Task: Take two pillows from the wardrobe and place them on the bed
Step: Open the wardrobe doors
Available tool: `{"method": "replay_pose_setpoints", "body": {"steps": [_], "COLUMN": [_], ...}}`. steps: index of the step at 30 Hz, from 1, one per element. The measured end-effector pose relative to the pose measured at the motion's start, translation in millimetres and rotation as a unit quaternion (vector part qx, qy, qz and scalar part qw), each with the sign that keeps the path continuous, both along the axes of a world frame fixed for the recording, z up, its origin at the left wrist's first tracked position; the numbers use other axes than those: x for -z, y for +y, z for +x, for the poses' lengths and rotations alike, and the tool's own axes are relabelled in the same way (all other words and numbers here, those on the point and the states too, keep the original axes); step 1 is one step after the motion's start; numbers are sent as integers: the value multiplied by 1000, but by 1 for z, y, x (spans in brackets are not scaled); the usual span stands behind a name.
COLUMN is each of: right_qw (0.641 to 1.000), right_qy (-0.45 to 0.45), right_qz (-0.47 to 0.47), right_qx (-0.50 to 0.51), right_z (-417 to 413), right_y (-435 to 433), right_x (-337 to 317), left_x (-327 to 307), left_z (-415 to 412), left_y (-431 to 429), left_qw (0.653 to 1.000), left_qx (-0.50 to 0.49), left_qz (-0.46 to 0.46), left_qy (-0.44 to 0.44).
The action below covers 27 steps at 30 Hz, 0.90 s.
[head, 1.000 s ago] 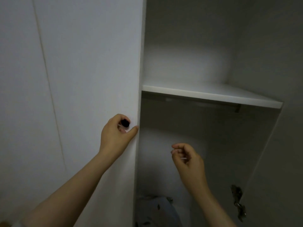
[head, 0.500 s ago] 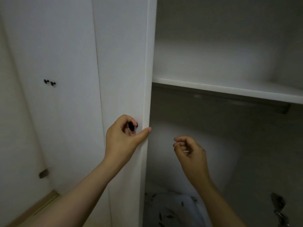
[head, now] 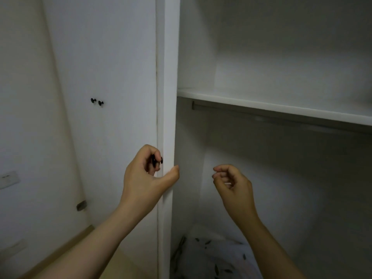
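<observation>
Door [head: 168, 97] has swung wider than half a second ago and now shows nearly edge-on; more of the neighbouring doors is in view.

Left hand [head: 145, 178] grips the black knob [head: 158, 160], fingers curled round it and thumb laid across the door edge, probably to steady the swing. Right hand [head: 233, 184] hangs loosely curled inside the opening, touching nothing and holding nothing visible; it looks ready to reach in.

Low in the wardrobe [head: 281, 178], below both hands, lies white leaf-print fabric, likely a pillow [head: 211, 256]. It is untouched and part cut off by the frame edge; can't tell whether there are two.

Above are a white shelf [head: 261, 105] and, just under it, a hanging rail [head: 241, 112]. To the left, closed white doors carry paired knobs [head: 96, 101], with a strip of wood floor [head: 84, 238] below. Light is dim.
</observation>
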State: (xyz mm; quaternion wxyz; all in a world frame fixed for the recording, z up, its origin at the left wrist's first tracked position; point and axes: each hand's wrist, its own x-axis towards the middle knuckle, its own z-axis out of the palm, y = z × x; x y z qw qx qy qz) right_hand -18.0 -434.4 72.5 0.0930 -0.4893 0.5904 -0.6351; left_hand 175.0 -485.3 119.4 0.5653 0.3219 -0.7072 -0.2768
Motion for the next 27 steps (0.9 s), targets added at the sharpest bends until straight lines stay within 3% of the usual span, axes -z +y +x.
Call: {"method": "replay_pose_setpoints", "body": {"steps": [11,21,27], "right_qw": [997,991,989], "right_qy": [23,44,58], "right_qz": [-3,6,18], "right_qx": [-70,-122,-137], "right_z": [75,139,165], "right_y": [-55,-96,-112], "right_x": [-8,-11,-10], "left_x": [-3,-1,-2], "left_z": [86,171,202], "left_y": [-27,-81,-124], "left_qw": [999,997,994], "left_qx": [11,-80,-96], "left_qz": [45,16,47], "left_qy": [27,3,24]}}
